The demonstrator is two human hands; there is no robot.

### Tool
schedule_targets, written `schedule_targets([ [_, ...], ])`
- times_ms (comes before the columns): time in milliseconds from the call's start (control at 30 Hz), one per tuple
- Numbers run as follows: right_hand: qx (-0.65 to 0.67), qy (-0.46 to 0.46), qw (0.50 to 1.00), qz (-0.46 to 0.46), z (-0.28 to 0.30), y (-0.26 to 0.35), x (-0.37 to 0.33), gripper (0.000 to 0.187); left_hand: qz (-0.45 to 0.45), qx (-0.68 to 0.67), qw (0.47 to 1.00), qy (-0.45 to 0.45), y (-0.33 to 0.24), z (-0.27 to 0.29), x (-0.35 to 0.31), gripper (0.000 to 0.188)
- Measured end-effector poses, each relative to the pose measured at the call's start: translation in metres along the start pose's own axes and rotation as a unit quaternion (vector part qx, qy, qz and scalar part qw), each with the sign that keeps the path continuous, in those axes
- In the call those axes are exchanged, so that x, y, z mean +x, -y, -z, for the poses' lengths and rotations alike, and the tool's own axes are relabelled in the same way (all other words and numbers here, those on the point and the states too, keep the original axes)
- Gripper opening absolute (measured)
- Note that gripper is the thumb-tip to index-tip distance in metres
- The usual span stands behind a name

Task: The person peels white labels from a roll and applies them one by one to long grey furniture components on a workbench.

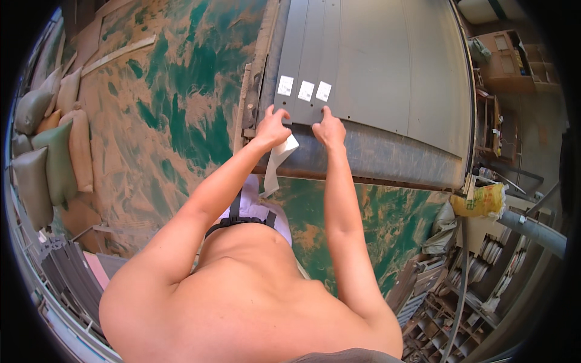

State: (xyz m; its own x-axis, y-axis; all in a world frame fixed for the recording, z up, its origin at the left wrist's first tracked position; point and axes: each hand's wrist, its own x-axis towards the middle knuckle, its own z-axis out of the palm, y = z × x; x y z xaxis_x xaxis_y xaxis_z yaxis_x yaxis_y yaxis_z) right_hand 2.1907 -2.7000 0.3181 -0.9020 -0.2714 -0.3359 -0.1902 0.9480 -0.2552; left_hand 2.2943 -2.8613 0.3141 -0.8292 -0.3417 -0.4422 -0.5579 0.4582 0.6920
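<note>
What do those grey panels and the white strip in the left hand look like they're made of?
The grey panels look like painted sheet metal: thin, flat, matte, with crisp edges, though coated board is possible. The white strip hanging from the left hand looks like paper or label backing: thin, limp and curling.

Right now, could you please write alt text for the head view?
A person's left hand, holding a white paper strip, and right hand press the near edge of grey metal panels bearing three white labels, above a dusty green floor.
</note>
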Motion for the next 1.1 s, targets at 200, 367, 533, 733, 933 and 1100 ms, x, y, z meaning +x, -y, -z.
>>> schedule_targets([
  [200,0.029,0.020,0.999,-0.010,-0.026,-0.024,-0.125,0.057,-0.026,-0.025,0.993,0.111,0.050,-0.017,-0.110,0.041],
  [367,-0.018,-0.058,0.998,-0.026,-0.072,-0.059,-0.248,0.039,0.022,-0.105,0.935,0.337,0.093,-0.015,-0.186,0.045],
  [533,0.093,-0.152,0.980,-0.092,-0.097,-0.061,-0.325,0.029,0.007,-0.036,0.879,0.476,0.104,0.016,-0.208,0.051],
  [733,0.229,-0.138,0.936,-0.231,-0.127,-0.057,-0.322,0.084,-0.096,-0.095,0.891,0.433,0.047,0.024,-0.140,0.044],
  [933,0.091,-0.080,0.973,-0.197,-0.026,-0.003,-0.361,0.093,-0.039,-0.292,0.931,0.214,-0.021,0.019,-0.047,0.048],
  [1100,0.078,-0.176,0.965,-0.176,-0.019,0.026,-0.384,0.083,0.030,-0.398,0.884,0.243,-0.052,-0.007,-0.016,0.040],
])
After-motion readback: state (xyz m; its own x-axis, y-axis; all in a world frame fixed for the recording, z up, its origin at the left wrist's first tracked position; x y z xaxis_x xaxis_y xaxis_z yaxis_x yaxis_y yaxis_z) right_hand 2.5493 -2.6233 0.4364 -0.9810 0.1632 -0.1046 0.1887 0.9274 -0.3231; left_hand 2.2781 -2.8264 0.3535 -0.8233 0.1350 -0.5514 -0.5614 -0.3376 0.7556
